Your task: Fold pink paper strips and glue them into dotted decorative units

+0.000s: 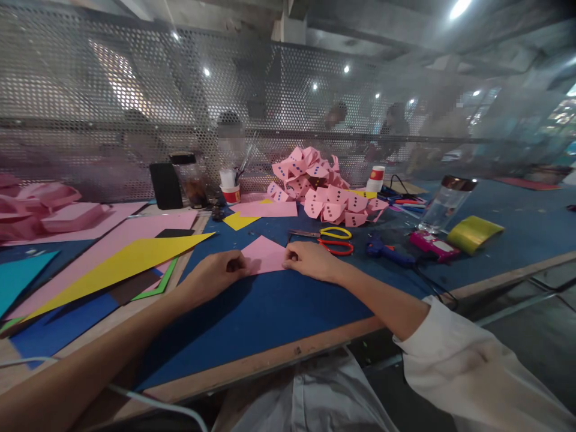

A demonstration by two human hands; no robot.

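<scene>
A small sheet of pink paper (265, 255) lies on the blue table mat, one pointed corner toward the back. My left hand (216, 273) pinches its left edge between thumb and fingers. On the opposite edge, my right hand (310, 260) has its fingertips closed on the paper as well. Just behind my right hand rest scissors (336, 239) with one yellow and one red handle loop. Beyond them is a heap of folded pink paper pieces (310, 174) marked with dark dots.
Coloured paper sheets (126, 267) are piled at left, near pink folded pieces (67, 207). At right are a blue glue gun (389, 251), a pink box-like item (434, 246), a yellow tape roll (474, 234) and a clear bottle (445, 204). A perforated metal screen (180, 90) stands behind.
</scene>
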